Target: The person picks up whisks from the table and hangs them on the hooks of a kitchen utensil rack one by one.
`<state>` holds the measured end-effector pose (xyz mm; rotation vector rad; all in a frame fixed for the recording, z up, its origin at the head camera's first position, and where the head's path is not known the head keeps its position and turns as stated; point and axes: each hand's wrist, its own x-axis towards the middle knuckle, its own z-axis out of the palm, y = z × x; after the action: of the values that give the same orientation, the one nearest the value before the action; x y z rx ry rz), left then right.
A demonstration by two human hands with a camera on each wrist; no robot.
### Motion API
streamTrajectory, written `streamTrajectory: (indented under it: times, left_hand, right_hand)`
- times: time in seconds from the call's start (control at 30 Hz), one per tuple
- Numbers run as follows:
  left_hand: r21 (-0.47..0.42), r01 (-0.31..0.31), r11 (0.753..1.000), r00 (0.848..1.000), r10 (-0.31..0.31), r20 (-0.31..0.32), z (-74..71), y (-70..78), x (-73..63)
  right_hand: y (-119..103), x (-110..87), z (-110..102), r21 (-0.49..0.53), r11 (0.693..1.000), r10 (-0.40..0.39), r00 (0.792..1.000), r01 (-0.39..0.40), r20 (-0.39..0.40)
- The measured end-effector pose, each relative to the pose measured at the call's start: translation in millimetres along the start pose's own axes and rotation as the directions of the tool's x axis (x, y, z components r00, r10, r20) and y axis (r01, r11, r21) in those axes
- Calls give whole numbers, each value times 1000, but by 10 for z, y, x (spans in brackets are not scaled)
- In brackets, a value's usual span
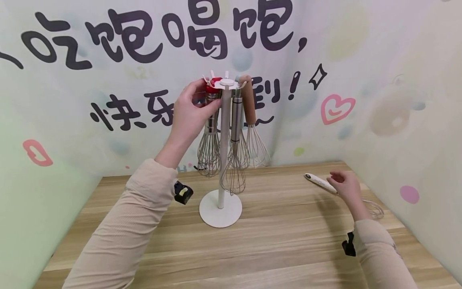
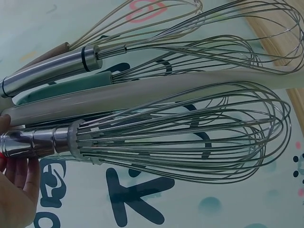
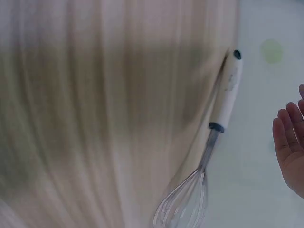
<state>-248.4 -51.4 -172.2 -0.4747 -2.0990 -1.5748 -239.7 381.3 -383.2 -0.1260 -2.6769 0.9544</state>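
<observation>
Several whisks (image 1: 236, 120) hang from the white stand (image 1: 221, 218), left fingers (image 2: 32, 176) gripping one.

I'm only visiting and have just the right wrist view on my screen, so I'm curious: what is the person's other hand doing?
Observer: The left hand grips the handle of a red-topped whisk.
Visitor: Oh! Is that one lying on the table too, like the white-handled whisk I can see?
Observer: No, it is upright, handle up and wires down, beside the pole of a white stand. I can't tell whether it is hooked on.
Visitor: Does anything else hang there?
Observer: Yes, several whisks, one of them with a wooden handle.
</observation>
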Motion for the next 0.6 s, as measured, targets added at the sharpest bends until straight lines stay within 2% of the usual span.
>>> streamTrajectory:
  times: [0.33,0.6]
  left_hand:
    - [-33,9,999,1000,-9,-2,3,13,4]
    - [-31,-10,999,1000,9,-25,23,0,-3]
  right_hand:
    - [365,-47,68,-83,995,55,996,-50,63]
    - [452,-64,83,-110,991,93,992,-83,89]
